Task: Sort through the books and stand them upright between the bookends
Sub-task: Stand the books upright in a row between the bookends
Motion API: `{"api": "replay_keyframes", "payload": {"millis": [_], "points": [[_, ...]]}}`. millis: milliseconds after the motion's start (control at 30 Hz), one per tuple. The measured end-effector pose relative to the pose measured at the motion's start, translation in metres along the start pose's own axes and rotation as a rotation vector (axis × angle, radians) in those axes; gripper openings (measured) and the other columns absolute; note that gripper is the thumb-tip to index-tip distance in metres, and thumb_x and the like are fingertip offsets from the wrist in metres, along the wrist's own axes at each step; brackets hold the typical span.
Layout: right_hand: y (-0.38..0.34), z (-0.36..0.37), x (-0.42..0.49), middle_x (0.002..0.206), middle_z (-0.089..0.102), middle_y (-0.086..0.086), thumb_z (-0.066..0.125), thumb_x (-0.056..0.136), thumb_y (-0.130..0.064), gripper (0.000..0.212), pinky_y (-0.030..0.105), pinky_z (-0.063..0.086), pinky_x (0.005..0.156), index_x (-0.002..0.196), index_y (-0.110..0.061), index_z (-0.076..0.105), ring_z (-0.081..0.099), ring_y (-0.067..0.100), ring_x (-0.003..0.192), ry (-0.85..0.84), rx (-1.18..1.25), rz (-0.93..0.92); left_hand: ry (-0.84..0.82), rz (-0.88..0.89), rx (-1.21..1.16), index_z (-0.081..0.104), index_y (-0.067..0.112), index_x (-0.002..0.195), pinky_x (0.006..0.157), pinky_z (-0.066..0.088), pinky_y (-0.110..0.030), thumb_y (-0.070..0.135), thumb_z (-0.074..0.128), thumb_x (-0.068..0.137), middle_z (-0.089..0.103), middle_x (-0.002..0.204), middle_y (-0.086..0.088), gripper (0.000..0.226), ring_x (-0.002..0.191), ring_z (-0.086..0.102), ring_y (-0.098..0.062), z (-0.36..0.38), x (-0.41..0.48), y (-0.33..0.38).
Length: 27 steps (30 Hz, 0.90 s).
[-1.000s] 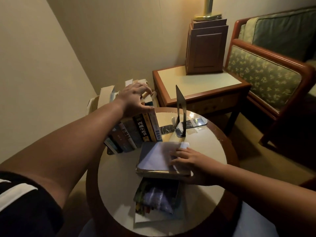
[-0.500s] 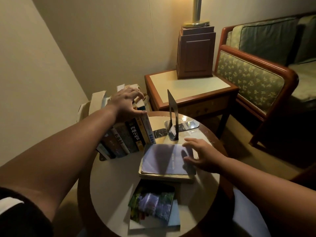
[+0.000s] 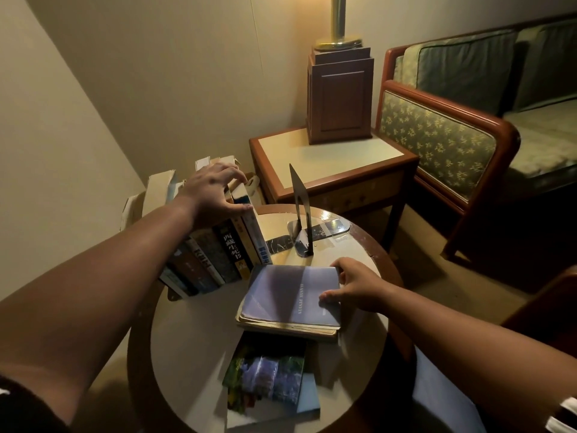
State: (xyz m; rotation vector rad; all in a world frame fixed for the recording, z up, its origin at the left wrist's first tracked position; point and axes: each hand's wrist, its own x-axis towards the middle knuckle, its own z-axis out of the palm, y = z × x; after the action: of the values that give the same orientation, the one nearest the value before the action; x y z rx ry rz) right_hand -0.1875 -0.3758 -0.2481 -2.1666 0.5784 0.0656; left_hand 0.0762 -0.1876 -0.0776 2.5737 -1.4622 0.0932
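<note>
Sofa (image 3: 437,142): green patterned upholstery in a red-brown frame, far right; no part in the task.
Side table (image 3: 327,157): square, pale top, behind the desk.
Desk (image 3: 193,332): round, wood-rimmed, pale top; it carries all the books.
Lamp base (image 3: 340,98): dark wooden box with a brass stem, standing on the side table.
Row (image 3: 218,248): books standing spine-out at the desk's far left and leaning left. What props the left end is hidden by the arm.
Purple book (image 3: 290,295): lies flat at mid-desk on top of a worn volume, just beside the row's near end. Judged to be the next one to be stood up.
Photo book (image 3: 268,379): lies flat at the near edge, its far end at or under the pile; cannot tell which.
Left grip (image 3: 212,192): fingers curled over the tops of the row's right-hand books, thumb against the outermost cover, clamped on the row. Judged to be steadying it, since nothing bears on that side.
Right grip (image 3: 356,285): thumb on the purple book's cover, fingers hooked over its far right edge, clamped on it. Judged to be set for a lift.
Bookend (image 3: 301,210): dark metal, upright, foot flat on the desk and apart from the row. The gap looks left open for the flat books.
</note>
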Motion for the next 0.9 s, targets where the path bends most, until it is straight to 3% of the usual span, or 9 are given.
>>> {"api": "replay_keyframes", "payload": {"millis": [167, 333, 533, 633, 900], "points": [[-0.006, 0.013, -0.014, 0.111, 0.053, 0.001, 0.088, 0.070, -0.041, 0.064, 0.023, 0.058, 0.075, 0.115, -0.019, 0.049, 0.059, 0.014, 0.096, 0.084, 0.080, -0.049, 0.005, 0.011, 0.007, 0.055, 0.030, 0.128, 0.108, 0.036, -0.050, 0.083, 0.043, 0.060, 0.042, 0.149, -0.004, 0.087, 0.137, 0.036, -0.027, 0.003, 0.001, -0.002], [-0.013, 0.019, -0.020, 0.110, 0.056, 0.005, 0.090, 0.068, -0.029, 0.064, 0.027, 0.061, 0.072, 0.115, -0.019, 0.047, 0.063, 0.020, 0.096, 0.085, 0.293, -0.014, -0.002, 0.010, -0.001, 0.055, 0.030, 0.127, 0.106, 0.038, -0.051, 0.084, 0.045, 0.059, 0.042, 0.148, -0.004, 0.087, 0.135, 0.038, -0.028, 0.004, 0.004, -0.006], [-0.033, -0.014, -0.022, 0.113, 0.059, 0.017, 0.085, 0.069, 0.002, 0.056, 0.045, 0.062, 0.080, 0.114, -0.011, 0.053, 0.065, 0.030, 0.103, -0.009, 0.514, -0.013, 0.004, 0.016, 0.008, 0.055, 0.031, 0.127, 0.108, 0.036, -0.051, 0.085, 0.043, 0.058, 0.042, 0.149, -0.004, 0.089, 0.136, 0.037, -0.028, 0.005, 0.005, -0.007], [-0.049, -0.046, -0.021, 0.115, 0.059, 0.017, 0.082, 0.070, 0.005, 0.057, 0.045, 0.062, 0.080, 0.116, -0.013, 0.055, 0.064, 0.031, 0.105, -0.024, 0.467, -0.033, 0.005, 0.018, 0.002, 0.055, 0.032, 0.127, 0.108, 0.036, -0.051, 0.086, 0.043, 0.057, 0.042, 0.149, -0.004, 0.089, 0.136, 0.038, -0.028, 0.005, 0.005, -0.008], [-0.093, -0.135, -0.024, 0.107, 0.063, 0.006, 0.083, 0.071, 0.001, 0.052, 0.027, 0.058, 0.060, 0.112, -0.020, 0.060, 0.067, 0.023, 0.095, -0.020, 0.130, -0.042, 0.004, 0.019, 0.002, 0.055, 0.031, 0.130, 0.108, 0.036, -0.051, 0.087, 0.041, 0.055, 0.040, 0.151, -0.004, 0.094, 0.138, 0.036, -0.029, 0.004, 0.006, -0.008]]}}
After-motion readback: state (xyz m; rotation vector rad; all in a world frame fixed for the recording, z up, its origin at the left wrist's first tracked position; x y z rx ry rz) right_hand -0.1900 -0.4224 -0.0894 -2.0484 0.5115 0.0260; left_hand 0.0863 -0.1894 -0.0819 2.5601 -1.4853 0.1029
